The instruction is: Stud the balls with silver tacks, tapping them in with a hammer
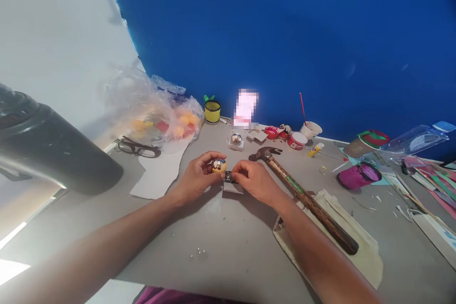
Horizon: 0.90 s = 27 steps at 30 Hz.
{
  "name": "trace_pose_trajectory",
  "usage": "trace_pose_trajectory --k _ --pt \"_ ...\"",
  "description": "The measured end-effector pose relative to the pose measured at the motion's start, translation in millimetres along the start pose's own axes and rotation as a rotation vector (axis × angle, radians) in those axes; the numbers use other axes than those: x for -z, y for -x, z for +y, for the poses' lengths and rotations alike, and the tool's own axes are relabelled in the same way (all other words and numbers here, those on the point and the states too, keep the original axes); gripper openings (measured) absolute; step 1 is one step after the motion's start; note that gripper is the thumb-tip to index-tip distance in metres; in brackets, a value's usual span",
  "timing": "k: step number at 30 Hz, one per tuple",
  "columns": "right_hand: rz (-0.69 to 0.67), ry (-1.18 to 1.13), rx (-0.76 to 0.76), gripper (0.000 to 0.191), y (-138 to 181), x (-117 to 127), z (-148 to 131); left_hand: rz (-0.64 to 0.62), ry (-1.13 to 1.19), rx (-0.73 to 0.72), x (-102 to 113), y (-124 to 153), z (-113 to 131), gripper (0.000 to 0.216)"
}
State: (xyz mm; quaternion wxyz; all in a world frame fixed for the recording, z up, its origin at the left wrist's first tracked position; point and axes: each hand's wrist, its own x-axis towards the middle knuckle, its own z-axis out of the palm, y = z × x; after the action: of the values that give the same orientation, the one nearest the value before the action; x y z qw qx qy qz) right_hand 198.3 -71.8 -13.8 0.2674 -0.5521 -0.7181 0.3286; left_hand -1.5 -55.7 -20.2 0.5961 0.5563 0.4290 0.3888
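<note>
My left hand (197, 175) grips a small ball (219, 165) near the middle of the table. The ball's upper part shines like silver mirror pieces, and its lower part is plain yellow. Close beside it, my right hand (251, 178) has its fingers pinched together at a small dark, glittering piece (228, 177) on top of a little white box (233, 187). Whether a tiny bit sits between those fingertips is hidden. Behind the hands, a second silvery dome-shaped piece (236, 138) rests on another small white box (235, 146).
Right of my hands a claw hammer (302, 194) lies across a folded cloth (366, 247). Cups, a paint jar (297, 140) and a glue stick (316, 149) stand behind. Glasses (138, 148), white paper (160, 171), a plastic bag (160, 104) and a dark cylinder (60, 142) are left.
</note>
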Motion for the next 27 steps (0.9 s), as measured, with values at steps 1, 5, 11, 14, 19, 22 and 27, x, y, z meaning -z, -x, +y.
trace_pose_trajectory --k 1,5,11,14,19,22,27 --pt "0.001 -0.038 -0.005 0.009 -0.2 -0.4 1.0 -0.002 -0.007 0.0 0.0 0.3 0.3 0.047" --pt "-0.015 -0.152 -0.012 0.009 -2.0 -0.1 6.0 -0.003 -0.014 -0.003 -0.5 1.2 0.9 0.046" --pt "-0.006 -0.172 -0.021 0.016 -4.5 3.5 8.3 0.008 -0.024 -0.01 -0.8 1.0 0.3 0.044" --pt "0.007 -0.133 -0.023 0.017 -4.6 2.1 7.9 -0.006 -0.015 -0.011 0.0 0.1 -1.1 0.046" --pt "0.022 -0.133 -0.044 0.01 -4.3 -2.1 8.4 -0.003 -0.022 -0.008 0.5 -0.4 -1.8 0.048" --pt "0.008 -0.189 -0.062 0.007 -4.3 -2.6 9.0 -0.003 -0.019 -0.004 0.2 -0.1 -1.2 0.048" --pt "0.018 -0.213 -0.081 0.011 -4.6 -2.2 7.0 -0.008 -0.023 0.001 0.5 -0.6 -3.2 0.048"
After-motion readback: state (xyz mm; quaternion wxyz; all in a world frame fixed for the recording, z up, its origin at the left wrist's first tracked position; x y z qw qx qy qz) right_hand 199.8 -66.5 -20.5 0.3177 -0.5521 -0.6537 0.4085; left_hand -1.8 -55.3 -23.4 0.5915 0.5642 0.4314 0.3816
